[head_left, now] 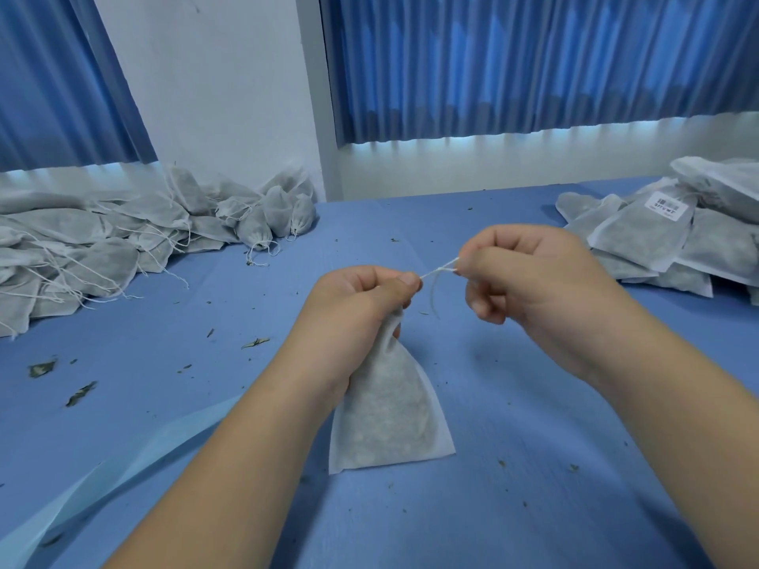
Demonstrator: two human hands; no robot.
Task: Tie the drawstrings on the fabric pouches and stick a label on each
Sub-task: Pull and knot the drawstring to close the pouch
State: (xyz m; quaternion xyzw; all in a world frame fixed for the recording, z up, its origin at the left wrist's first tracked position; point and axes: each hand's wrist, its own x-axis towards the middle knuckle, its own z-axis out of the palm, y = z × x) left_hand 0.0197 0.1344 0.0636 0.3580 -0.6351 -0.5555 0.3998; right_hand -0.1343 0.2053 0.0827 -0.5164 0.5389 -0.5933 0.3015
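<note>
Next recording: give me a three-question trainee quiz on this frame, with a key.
1. True or false: a labelled pouch lies on the person's right.
2. What does the right hand pinch? A) a label B) the drawstring C) a leaf
3. Fill in: the left hand grips the held pouch at its gathered ____.
Key: 1 true; 2 B; 3 top.
</note>
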